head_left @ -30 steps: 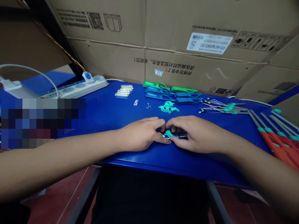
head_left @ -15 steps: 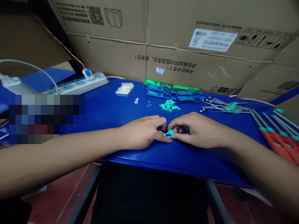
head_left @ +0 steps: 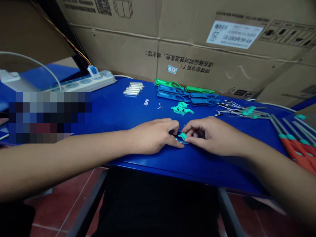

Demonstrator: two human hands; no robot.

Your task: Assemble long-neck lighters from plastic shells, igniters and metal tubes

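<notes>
A small teal part [head_left: 183, 136] is gripped between the left hand [head_left: 153, 136] and the right hand [head_left: 212, 135], near the front edge of the blue surface [head_left: 111, 112]; loose teal pieces [head_left: 181, 108] lie beyond.

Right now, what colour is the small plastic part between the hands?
The small plastic part is turquoise; the head view shows it best.

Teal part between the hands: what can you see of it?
The small teal plastic piece shows only in part; fingers hide its full shape. It lies against a dark glinting item, above the blue tabletop. The right hand's fingers curve over it, with the left hand close beside it. Exact contact cannot be told.
</notes>
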